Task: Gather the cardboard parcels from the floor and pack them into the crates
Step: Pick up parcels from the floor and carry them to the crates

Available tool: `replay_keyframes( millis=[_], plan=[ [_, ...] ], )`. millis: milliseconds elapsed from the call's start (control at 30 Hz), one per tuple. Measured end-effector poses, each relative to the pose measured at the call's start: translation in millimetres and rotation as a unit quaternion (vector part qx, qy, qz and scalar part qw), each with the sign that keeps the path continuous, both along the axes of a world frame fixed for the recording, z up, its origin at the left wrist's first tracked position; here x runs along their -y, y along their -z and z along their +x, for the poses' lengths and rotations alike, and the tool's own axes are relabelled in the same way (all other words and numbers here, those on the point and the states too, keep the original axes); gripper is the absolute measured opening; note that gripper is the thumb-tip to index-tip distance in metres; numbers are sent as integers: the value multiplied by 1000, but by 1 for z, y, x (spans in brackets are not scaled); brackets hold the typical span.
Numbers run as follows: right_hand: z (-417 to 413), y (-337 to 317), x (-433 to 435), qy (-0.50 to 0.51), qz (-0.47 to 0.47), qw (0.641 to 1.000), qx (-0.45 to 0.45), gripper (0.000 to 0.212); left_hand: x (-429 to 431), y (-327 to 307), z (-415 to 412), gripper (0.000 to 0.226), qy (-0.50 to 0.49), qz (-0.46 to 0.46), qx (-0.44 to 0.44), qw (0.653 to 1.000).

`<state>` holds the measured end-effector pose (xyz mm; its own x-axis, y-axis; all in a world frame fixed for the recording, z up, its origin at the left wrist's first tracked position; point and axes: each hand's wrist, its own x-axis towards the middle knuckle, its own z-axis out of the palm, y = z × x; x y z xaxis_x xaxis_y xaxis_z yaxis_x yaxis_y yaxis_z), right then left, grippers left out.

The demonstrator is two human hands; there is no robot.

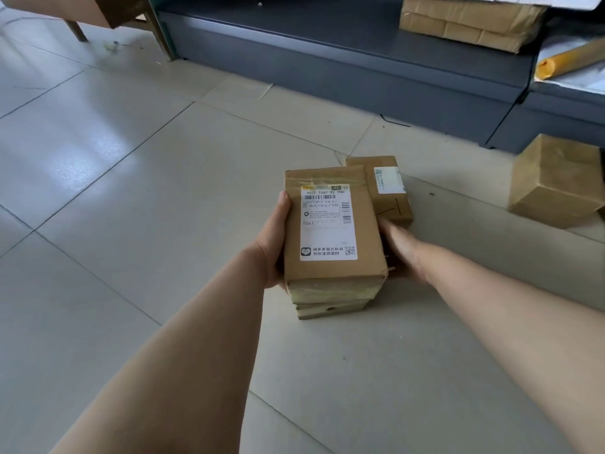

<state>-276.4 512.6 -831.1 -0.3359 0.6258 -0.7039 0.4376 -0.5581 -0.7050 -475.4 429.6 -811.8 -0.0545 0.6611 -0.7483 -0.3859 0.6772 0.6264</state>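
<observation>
Gathering step, mid-pickup. Left hand [273, 237] is flat against the left side of the labelled parcel [330, 224], thumb along its edge, fingers hidden behind the box so their curl can't be told. Right hand [401, 249] presses the right side, fingers [389, 229] held together and reaching toward the second parcel [386, 188] that lies touching the first, just behind it. The labelled parcel sits atop a thinner flat parcel [330, 306]; whether the stack is off the floor [163, 208] or resting on it is unclear, probably just lifted.

Next move, as judged: squeeze both sides evenly so the lower parcel comes along, then carry to a crate. No crate is in view, so it needs finding first.

Another parcel [556, 181] lies on the floor well apart to the right. The grey shelf [343, 60] holds a taped parcel [468, 21] and a yellow roll [569, 60].
</observation>
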Motion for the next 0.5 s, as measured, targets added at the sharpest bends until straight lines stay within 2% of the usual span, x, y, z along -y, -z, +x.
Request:
replay_keyframes(
  millis=[100,167,267,400,500],
  plan=[
    [0,5,-5,10,6,1000,-16,66,-4,5,5,99,-21,-8,5,1000],
    [-5,8,-6,48,-20,996,-68,59,-6,4,11,90,-45,9,14,999],
    [-7,13,-10,56,-30,994,-92,56,-13,2,19,72,-81,62,25,995],
    [-1,13,-9,75,-43,988,-127,45,-11,-2,24,69,-99,88,51,990],
    [12,11,7,84,-73,987,-118,47,4,-4,41,68,-128,74,88,985]
  ],
)
